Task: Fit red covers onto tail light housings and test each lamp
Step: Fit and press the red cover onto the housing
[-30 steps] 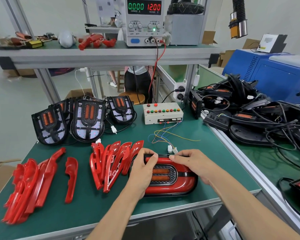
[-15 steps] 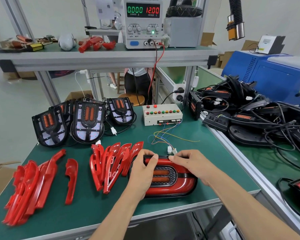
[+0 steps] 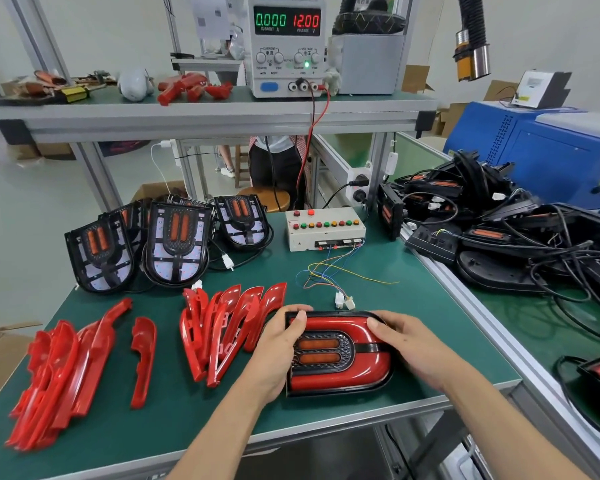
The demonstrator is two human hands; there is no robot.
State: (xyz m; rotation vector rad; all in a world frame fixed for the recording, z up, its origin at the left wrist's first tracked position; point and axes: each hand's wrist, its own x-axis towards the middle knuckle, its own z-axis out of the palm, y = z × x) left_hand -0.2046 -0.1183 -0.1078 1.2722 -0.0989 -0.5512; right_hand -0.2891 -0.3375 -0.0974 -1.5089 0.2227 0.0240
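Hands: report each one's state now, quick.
Left hand: closed on the tail light, gripping its left end.
Right hand: pressing down on the tail light's right end.

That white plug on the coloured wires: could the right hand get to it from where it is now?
Probably yes. The white plug lies loose on the green mat, just beyond the tail light that the right hand rests on, with nothing between them.

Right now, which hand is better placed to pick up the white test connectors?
The right hand: it lies just below the white connectors, while the left hand holds the tail light at its far-left edge.
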